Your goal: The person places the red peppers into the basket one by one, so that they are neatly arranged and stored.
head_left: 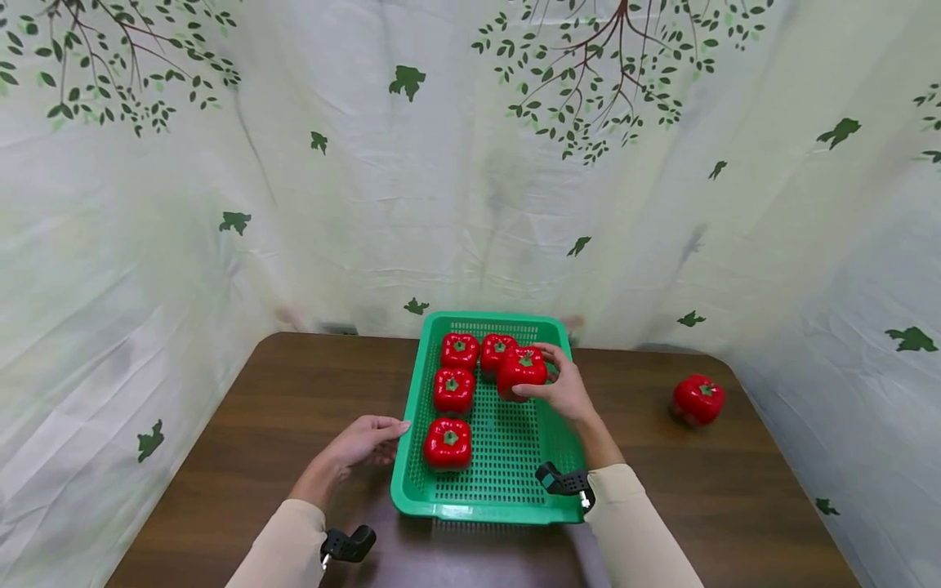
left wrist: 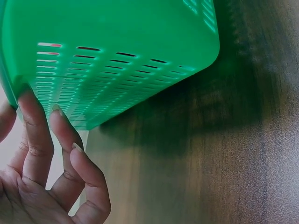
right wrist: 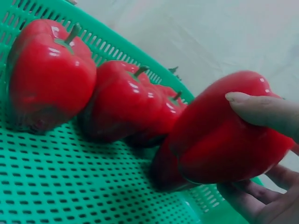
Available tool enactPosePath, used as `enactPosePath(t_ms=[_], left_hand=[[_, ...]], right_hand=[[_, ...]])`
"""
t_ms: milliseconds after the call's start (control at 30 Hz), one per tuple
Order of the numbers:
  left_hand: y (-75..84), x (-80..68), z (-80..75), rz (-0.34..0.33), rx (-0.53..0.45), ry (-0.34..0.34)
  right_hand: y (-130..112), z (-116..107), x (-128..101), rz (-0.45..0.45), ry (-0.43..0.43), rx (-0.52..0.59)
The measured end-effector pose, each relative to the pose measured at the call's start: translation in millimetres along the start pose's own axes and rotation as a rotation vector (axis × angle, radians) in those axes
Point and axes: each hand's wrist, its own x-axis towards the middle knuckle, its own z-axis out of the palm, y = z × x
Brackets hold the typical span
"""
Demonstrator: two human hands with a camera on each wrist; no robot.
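The right hand (head_left: 564, 390) wraps its fingers (right wrist: 261, 109) round a shiny red plastic pepper (head_left: 522, 370), stem up, just above the green holed plastic basket (head_left: 515, 490). Four more peppers sit beyond and beside those fingers. The left hand (head_left: 365, 439) touches the basket's side, fingers loose.

a dark wooden tabletop (head_left: 279, 425) with rounded corners stands against a pale curtain (head_left: 382, 180) printed with green leaves and branches.

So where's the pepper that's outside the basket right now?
In the head view, the loose pepper sits on the table at the far right, apart from the green basket.
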Motion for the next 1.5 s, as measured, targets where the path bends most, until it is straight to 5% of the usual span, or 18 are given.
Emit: enactPosePath(t_ms=[433,1500], left_hand=[[-0.7,0.2,-0.7,-0.009,0.011,0.013],[-1.0,-0.9,1.1,-0.004,-0.005,0.007]], right_hand=[[11,19,11,0.076,0.064,-0.02],[25,43,16,0.142,0.024,-0.223]])
